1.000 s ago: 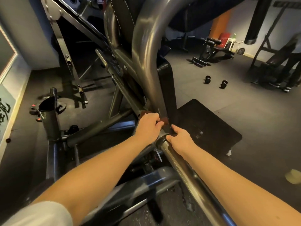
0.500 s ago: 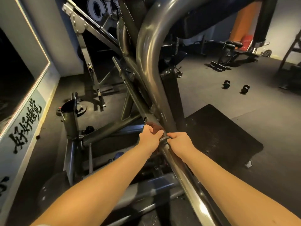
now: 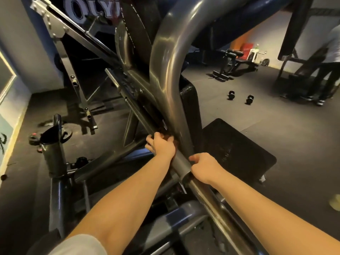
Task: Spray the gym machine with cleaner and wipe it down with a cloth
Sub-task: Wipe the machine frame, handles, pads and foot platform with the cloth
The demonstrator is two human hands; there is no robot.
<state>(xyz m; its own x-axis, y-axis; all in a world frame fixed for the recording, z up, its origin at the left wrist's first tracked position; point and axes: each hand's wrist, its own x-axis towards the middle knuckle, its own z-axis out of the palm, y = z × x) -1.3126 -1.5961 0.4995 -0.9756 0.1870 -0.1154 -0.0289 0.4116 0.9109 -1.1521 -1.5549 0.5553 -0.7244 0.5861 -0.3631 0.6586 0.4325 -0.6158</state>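
When set against half a second earlier, left hand [image 3: 162,147] and right hand [image 3: 202,167]: no longer thumb to thumb, now parted along the thick curved grey steel tube [image 3: 165,74] of the gym machine.
Left hand: curled tight round a dark reddish-brown cloth [image 3: 166,135], pressing it where the tube meets a slimmer slanted bar [image 3: 136,111]; much the same spot as before.
Right hand: slid lower down the tube, thumb on top, fingers curled at its right side, gripping it.
Cloth: mostly hidden under the left hand, only a bunched edge showing past the knuckles.
Black rubber mat [image 3: 239,153]: flat on the grey floor [image 3: 276,116], right of the tube.
Small dumbbells [image 3: 249,99]: two, on the floor beyond the mat.
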